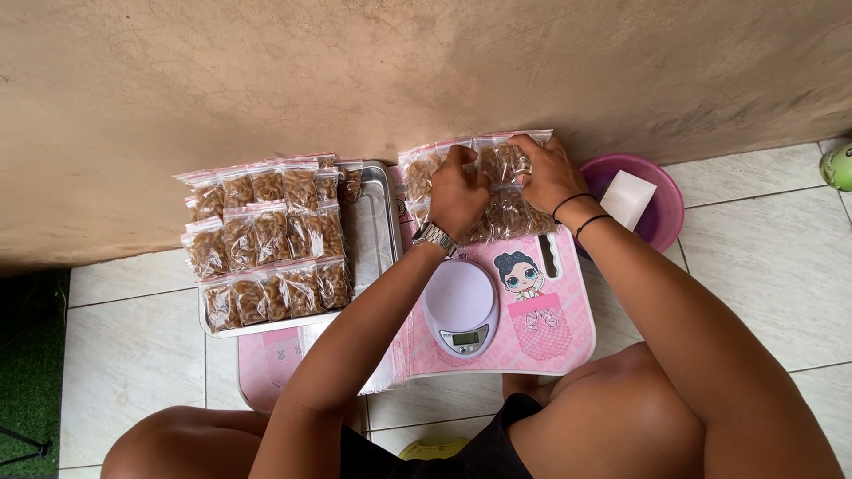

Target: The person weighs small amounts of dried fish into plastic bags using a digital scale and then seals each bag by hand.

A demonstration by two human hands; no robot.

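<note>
Both hands press down on the snack bags [497, 191] stacked at the pink table's [568, 333] far edge: left hand [457, 195] and right hand [546, 173] side by side, fingers curled onto the bags.

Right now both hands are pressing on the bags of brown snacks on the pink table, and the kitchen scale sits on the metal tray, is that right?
Not quite. The head view shows the kitchen scale on the pink table, not on the metal tray. Both the left hand and right hand do press on the bags.

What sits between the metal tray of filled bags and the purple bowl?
In the head view: the pink table, with both hands pressing on a pile of snack bags.
</note>
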